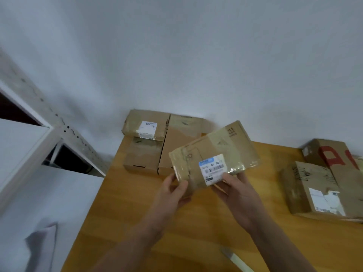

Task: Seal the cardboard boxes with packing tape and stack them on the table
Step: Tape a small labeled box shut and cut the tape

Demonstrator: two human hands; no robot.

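Observation:
A flat taped cardboard box (216,152) with a white and blue label hangs above the wooden table (149,209), tilted up to the right. My left hand (172,191) grips its near left corner, thumb on top. At the near edge under the label, my right hand (237,189) holds it. Behind it, against the wall, lies a stack: a small labelled box (146,124) on another box (142,157), beside a long box (182,134).
Two more boxes stand at the table's right: one with a torn white label (312,191) and one with red lettering (332,154) behind it. White shelving (25,142) is at the left. A pale strip-like object (235,259) lies near the front.

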